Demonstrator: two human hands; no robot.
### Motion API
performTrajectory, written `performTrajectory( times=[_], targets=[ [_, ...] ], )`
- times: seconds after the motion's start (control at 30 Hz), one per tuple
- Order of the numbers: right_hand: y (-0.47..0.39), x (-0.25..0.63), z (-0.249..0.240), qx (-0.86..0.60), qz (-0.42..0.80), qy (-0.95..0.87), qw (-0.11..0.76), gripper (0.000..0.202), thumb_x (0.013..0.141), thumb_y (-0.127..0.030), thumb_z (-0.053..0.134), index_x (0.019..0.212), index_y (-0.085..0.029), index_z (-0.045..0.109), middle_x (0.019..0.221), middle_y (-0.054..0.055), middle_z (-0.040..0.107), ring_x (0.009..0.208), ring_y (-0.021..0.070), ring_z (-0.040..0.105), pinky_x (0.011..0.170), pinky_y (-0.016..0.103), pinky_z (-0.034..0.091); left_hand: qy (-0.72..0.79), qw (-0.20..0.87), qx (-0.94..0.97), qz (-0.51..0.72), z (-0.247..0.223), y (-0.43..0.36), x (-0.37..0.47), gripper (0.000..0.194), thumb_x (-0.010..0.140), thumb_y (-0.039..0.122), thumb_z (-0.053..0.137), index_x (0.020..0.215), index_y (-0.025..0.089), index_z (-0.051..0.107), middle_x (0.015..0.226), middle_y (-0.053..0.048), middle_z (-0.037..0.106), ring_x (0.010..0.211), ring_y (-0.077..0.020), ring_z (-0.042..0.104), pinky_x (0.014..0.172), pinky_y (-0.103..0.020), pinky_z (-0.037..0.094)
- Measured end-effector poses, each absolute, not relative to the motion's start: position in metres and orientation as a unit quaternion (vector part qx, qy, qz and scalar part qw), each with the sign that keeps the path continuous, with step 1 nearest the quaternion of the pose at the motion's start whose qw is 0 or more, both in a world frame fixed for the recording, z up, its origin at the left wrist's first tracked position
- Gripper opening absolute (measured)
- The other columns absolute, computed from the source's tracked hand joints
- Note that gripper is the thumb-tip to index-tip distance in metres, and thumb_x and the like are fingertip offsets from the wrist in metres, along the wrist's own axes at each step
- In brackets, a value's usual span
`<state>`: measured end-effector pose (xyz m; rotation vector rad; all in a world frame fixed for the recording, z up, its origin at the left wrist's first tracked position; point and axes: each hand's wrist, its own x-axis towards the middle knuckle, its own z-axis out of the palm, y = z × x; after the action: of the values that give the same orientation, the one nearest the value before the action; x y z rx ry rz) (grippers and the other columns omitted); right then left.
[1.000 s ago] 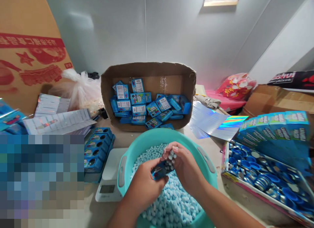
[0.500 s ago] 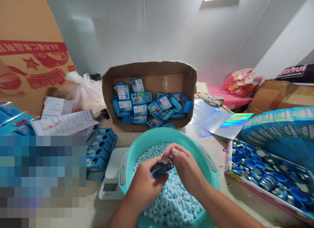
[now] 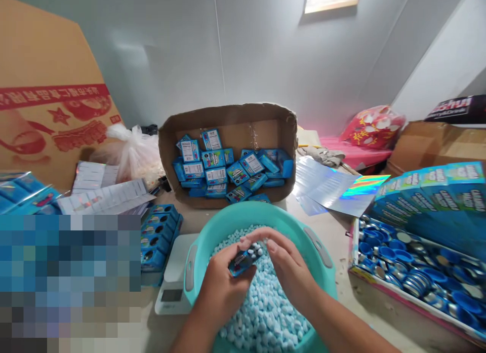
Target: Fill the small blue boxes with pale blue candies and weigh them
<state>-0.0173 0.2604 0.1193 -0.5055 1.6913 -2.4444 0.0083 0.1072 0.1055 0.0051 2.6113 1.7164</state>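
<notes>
My left hand (image 3: pixel 228 282) is wrapped round a small blue candy box (image 3: pixel 242 261), tilted over the teal basin (image 3: pixel 207 226). Pale blue candies show at the box's upper right end. Close to that end is my right hand (image 3: pixel 283 257), its fingers curved and parted from the thumb, one fingertip by the box's top edge. No candy shows between its fingers. Loose pale blue candies (image 3: pixel 266 312) fill the basin beneath both hands.
Behind the basin, a cardboard box (image 3: pixel 228 115) holds several blue boxes. A white scale (image 3: pixel 172 297) and a blue multi-hole pack (image 3: pixel 159 236) are at left. Blue and silver lids (image 3: pixel 413 272) fill a tray at right. Shiny sheets (image 3: pixel 326 181) lie behind it.
My right hand's thumb and fingers have parted, uncovering the candies at the box's end. The blue box has shifted slightly left with my left hand. The camera view has moved a little.
</notes>
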Motion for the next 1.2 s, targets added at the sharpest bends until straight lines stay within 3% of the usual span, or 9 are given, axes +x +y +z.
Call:
performTrajectory(
  times=[0.13,0.33,0.47,0.57,0.67,0.8,1.2],
  targets=[
    [0.262,-0.017,0.119,-0.187,-0.754,0.622,0.095,0.044,0.099,-0.059,0.045,0.116,-0.028,0.072,0.123,0.008,0.069,0.123,0.0302,0.057,0.109,0.046,0.039,0.857,0.01,-0.03,0.514,0.105,0.11,0.006,0.032,0.077,0.021,0.068,0.108,0.018,0.074,0.11,-0.006,0.074,0.101,-0.0266,0.068,0.091,-0.035,0.052],
    [0.267,-0.012,0.114,-0.232,-0.712,0.654,0.111,0.059,0.099,-0.069,0.028,0.137,-0.038,0.061,0.149,0.002,0.054,0.146,0.0305,0.035,0.123,0.057,0.01,0.856,0.014,-0.03,0.516,0.107,0.11,0.007,0.043,0.077,0.021,0.067,0.119,0.015,0.071,0.115,-0.01,0.073,0.102,-0.0269,0.069,0.091,-0.037,0.054],
    [0.267,-0.017,0.108,-0.213,-0.703,0.676,0.06,0.053,0.103,-0.061,0.028,0.139,-0.037,0.058,0.154,0.001,0.049,0.147,0.0262,0.033,0.123,0.052,0.015,0.824,-0.005,-0.04,0.565,0.103,0.109,0.008,0.053,0.078,0.023,0.068,0.13,0.016,0.066,0.131,-0.011,0.068,0.118,-0.0277,0.064,0.104,-0.04,0.05],
    [0.266,-0.027,0.103,-0.158,-0.679,0.717,-0.008,0.038,0.102,-0.049,0.043,0.127,-0.03,0.065,0.14,0.006,0.059,0.134,0.026,0.048,0.114,0.046,0.034,0.823,-0.031,-0.043,0.565,0.103,0.107,0.008,0.052,0.078,0.024,0.069,0.13,0.019,0.067,0.134,-0.009,0.066,0.124,-0.0275,0.061,0.11,-0.042,0.046],
    [0.266,-0.035,0.098,-0.144,-0.633,0.759,-0.05,0.021,0.096,-0.034,0.056,0.109,-0.024,0.069,0.103,0.008,0.068,0.098,0.0251,0.063,0.087,0.04,0.049,0.826,-0.043,-0.042,0.56,0.104,0.106,0.008,0.052,0.08,0.025,0.069,0.131,0.02,0.067,0.135,-0.008,0.066,0.126,-0.0272,0.06,0.112,-0.042,0.046],
    [0.266,-0.037,0.098,-0.178,-0.595,0.782,-0.062,0.015,0.092,-0.023,0.056,0.092,-0.023,0.071,0.086,0.005,0.065,0.078,0.0218,0.06,0.07,0.036,0.048,0.833,-0.04,-0.033,0.55,0.105,0.106,0.009,0.051,0.079,0.024,0.07,0.129,0.018,0.068,0.133,-0.01,0.067,0.126,-0.0284,0.06,0.112,-0.044,0.046],
    [0.265,-0.034,0.1,-0.18,-0.576,0.797,-0.025,0.013,0.094,-0.03,0.059,0.089,-0.022,0.068,0.087,0.004,0.061,0.079,0.0206,0.059,0.069,0.034,0.045,0.824,-0.025,-0.038,0.565,0.104,0.105,0.009,0.05,0.079,0.022,0.07,0.129,0.018,0.068,0.132,-0.011,0.067,0.122,-0.0292,0.063,0.109,-0.044,0.049]
  ],
)
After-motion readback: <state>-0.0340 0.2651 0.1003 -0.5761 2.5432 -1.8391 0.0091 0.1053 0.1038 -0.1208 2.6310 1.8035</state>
